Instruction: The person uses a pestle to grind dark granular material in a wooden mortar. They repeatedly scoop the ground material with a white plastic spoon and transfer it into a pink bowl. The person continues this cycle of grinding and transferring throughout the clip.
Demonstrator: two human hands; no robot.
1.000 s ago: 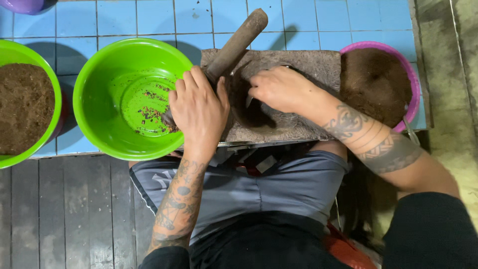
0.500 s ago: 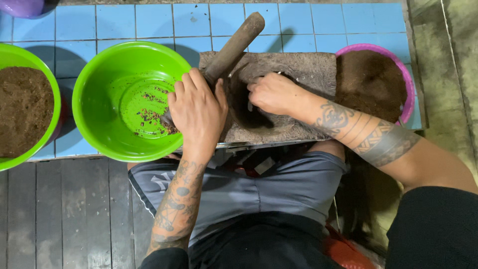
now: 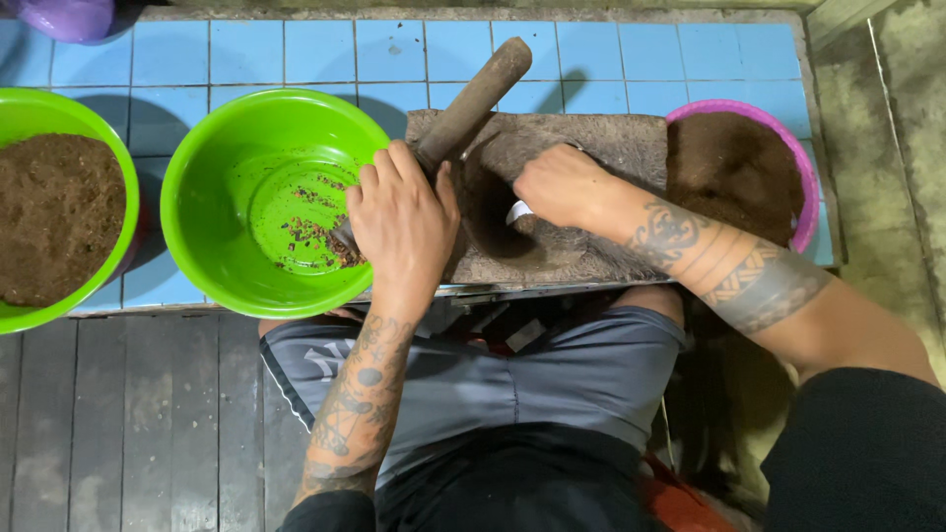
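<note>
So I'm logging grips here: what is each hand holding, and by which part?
The left hand grips the green bowl by its near rim. The right hand holds a small, mostly hidden white tool.

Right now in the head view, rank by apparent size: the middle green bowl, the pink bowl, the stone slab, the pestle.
1. Stone slab, though hands hide part of it.
2. Middle green bowl, close behind.
3. Pink bowl, partly hidden by the slab, so unsure.
4. Pestle.

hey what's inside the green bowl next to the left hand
The middle green bowl is mostly empty, holding only scattered reddish-brown bits and smears on its bottom. The left hand covers its right rim, so whatever lies beneath the hand there cannot be seen.
</note>
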